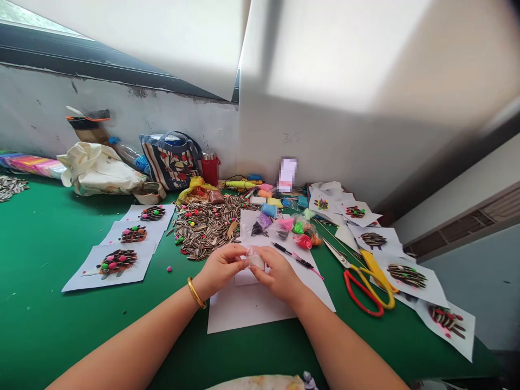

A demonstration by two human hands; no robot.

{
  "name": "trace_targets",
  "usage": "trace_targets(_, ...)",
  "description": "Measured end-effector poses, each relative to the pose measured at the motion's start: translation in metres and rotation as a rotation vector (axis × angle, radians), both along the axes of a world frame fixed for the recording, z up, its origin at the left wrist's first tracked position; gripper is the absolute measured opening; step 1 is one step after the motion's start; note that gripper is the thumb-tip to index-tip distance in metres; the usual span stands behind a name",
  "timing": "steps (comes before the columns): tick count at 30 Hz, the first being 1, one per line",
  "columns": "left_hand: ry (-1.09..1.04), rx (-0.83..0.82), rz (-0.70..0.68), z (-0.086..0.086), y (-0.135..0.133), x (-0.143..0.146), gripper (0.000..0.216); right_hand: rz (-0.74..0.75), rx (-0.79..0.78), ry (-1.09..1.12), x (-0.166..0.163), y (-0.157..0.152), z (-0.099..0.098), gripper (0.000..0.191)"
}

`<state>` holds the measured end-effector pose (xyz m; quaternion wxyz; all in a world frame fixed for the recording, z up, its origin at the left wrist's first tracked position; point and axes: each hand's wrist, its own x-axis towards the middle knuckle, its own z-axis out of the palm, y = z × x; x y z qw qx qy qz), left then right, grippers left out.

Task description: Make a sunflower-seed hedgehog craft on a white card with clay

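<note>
My left hand [225,266], with a gold bangle on its wrist, pinches one side of a small clear plastic packet [255,260] with something white inside. My right hand [276,271] grips the packet's other side, fingers curled round it. Both hands are above white paper [252,311] on the green table. Just beyond them lie bagged lumps of coloured clay, among them a red one [303,241] and a purple one [265,220]. A black pen [304,263] rests on the paper to the right of my hands.
Striped sunflower seeds [207,230] lie heaped beyond my left hand. Scissors [361,284] with red and yellow handles lie at right. Seed-covered hedgehog pictures on paper stand at left [117,262] and right [408,276]. Bags [170,160] and a red flask [210,169] line the wall.
</note>
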<state>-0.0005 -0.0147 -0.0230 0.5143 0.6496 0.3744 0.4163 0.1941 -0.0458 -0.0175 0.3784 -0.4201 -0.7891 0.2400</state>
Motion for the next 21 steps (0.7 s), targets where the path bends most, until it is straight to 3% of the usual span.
trace_targets(3,0.165,0.296,0.016,-0.0012,0.0008,-0.0026,0.014,0.042,0.004,-0.068,0.0004,0.0015,-0.0027,0.030)
trace_targets(7,0.328,0.511,-0.026,0.0025,0.0011,-0.0056,0.018,0.071,-0.021,-0.072,0.0006,0.0019,-0.0028,0.028)
trace_targets(13,0.422,0.569,-0.039,0.0027,0.0051,-0.0087,0.013,0.066,-0.106,-0.057,-0.0009,-0.0003,-0.0059,0.038)
trace_targets(21,0.461,0.695,0.046,0.0069,-0.0020,-0.0056,0.006,0.079,-0.118,-0.064,-0.0030,-0.0012,-0.0003,0.039)
